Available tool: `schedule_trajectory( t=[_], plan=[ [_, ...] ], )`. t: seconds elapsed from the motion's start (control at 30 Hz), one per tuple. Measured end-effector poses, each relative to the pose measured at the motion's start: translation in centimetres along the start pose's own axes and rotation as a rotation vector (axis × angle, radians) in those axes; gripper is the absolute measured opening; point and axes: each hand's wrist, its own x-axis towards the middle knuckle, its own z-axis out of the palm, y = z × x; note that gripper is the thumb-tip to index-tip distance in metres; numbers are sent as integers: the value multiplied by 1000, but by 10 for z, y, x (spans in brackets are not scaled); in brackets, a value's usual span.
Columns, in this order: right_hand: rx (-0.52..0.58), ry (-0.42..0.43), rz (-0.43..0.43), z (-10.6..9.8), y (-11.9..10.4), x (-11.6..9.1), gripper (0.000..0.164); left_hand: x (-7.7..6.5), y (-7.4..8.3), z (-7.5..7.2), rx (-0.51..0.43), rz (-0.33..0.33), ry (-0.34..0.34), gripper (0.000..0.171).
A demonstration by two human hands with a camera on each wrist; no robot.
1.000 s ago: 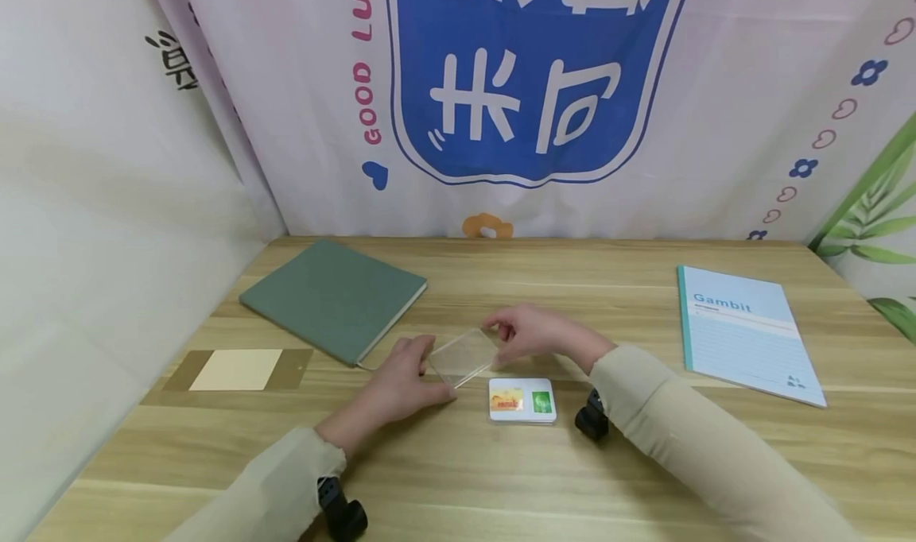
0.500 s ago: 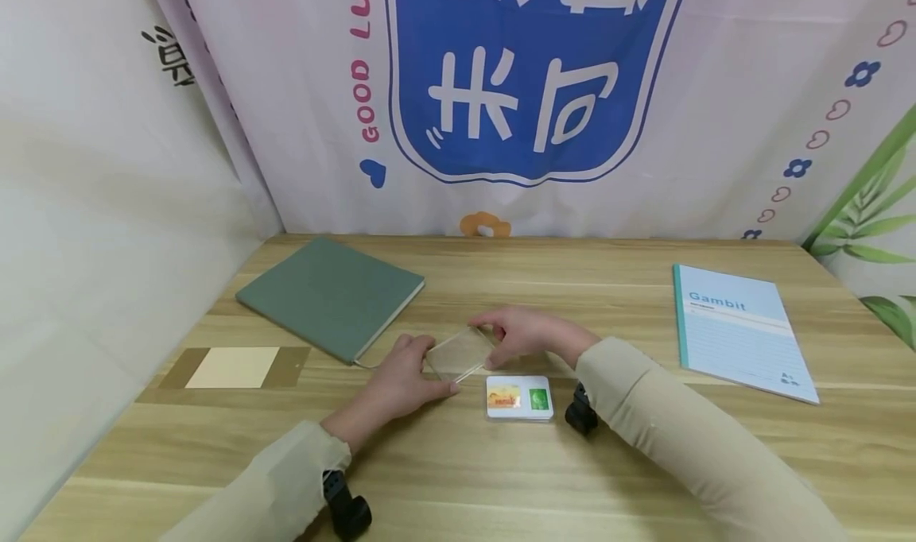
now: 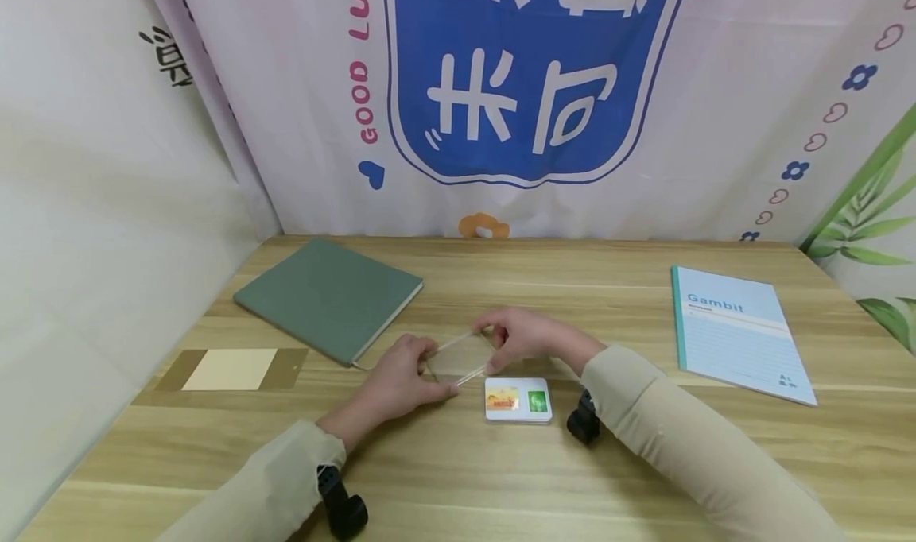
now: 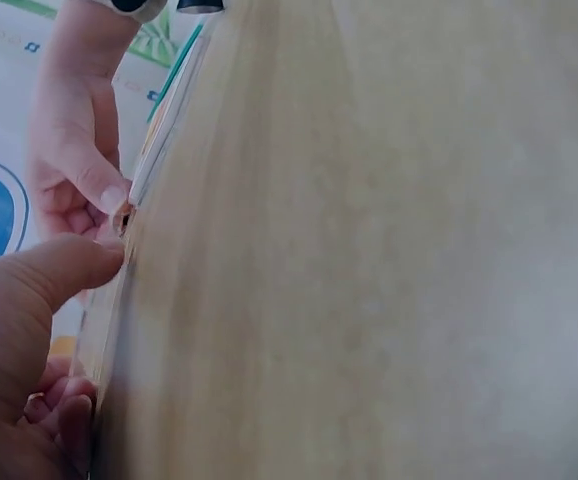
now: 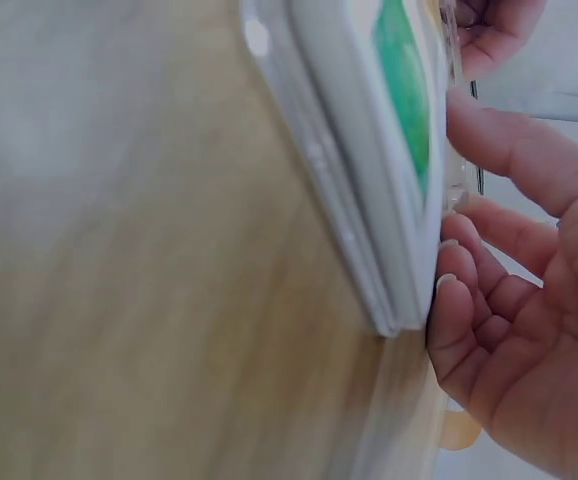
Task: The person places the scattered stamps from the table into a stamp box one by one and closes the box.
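A clear, flat rectangular plastic case (image 3: 458, 358) is between my two hands, low over the table. My left hand (image 3: 401, 379) grips its left side, thumb at the near corner and fingers at the far side. With thumb and index finger, my right hand (image 3: 522, 337) pinches its right side. Just in front of the right hand lies a stack of white cards (image 3: 518, 400) with an orange picture and a green one on top. In the right wrist view, the stack (image 5: 354, 130) has a clear plastic rim under it. The left wrist view shows the clear case only edge-on.
A dark green notebook (image 3: 329, 297) lies at the back left, its ribbon near my left hand. A cream card with brown tape (image 3: 229, 369) is on the left of the wooden table (image 3: 444, 478). A light blue notebook (image 3: 744, 331) lies at right, and a printed curtain (image 3: 315, 113) hangs behind.
My right hand has shifted slightly left along the clear case, its thumb now at the near right edge. The case's near edge looks slightly more tilted. Left hand and card stack stay about the same.
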Motion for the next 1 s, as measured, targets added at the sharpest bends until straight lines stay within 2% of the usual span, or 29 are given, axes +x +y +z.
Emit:
schedule_trajectory(
  t=[0.3,0.43,0.6,0.8,1.0],
  plan=[
    [60,28,-25,1,3,-10,62,-2,-1,3,-50,99,45,63],
    [100,59,-32,4,5,-18,60,-4,0,5,-96,97,41,63],
    [84,102,-30,5,1,-29,64,-5,3,7,-162,99,38,65],
    [26,169,-38,6,-2,-40,63,-7,8,7,-189,132,68,67],
    [44,223,-71,7,-3,-54,64,-9,14,7,-231,169,87,67]
  ],
)
